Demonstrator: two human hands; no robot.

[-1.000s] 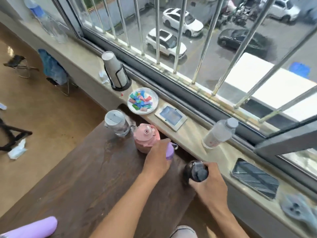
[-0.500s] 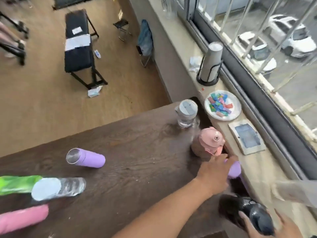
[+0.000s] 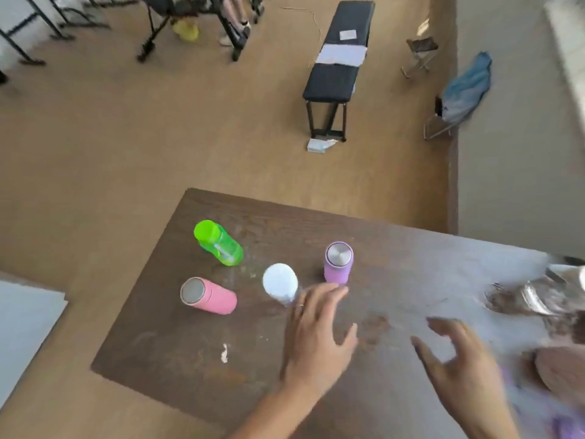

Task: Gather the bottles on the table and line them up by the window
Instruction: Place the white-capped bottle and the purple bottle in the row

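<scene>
Several bottles stand on the dark wooden table (image 3: 177,350): a green bottle (image 3: 218,243), a pink steel-topped bottle (image 3: 207,295), a clear bottle with a white cap (image 3: 280,283) and a purple steel-topped bottle (image 3: 338,263). My left hand (image 3: 316,331) is open, fingers spread, its fingertips just below the white-capped bottle and the purple one. My right hand (image 3: 459,365) is open and empty over the table to the right. A blurred clear jug (image 3: 544,293) and a blurred pink bottle (image 3: 560,372) sit at the right edge.
Beyond the table lies tan floor with a black bench (image 3: 338,64), a folding stool (image 3: 419,53) and a blue cloth on a chair (image 3: 465,87) by the grey wall. Chair legs and a person's feet show at the top. A white surface (image 3: 25,327) lies at the left.
My view has swung left, away from the window sill toward the table's far end. My left hand has left the purple-lidded bottle and my right hand the dark bottle; both now reach open.
</scene>
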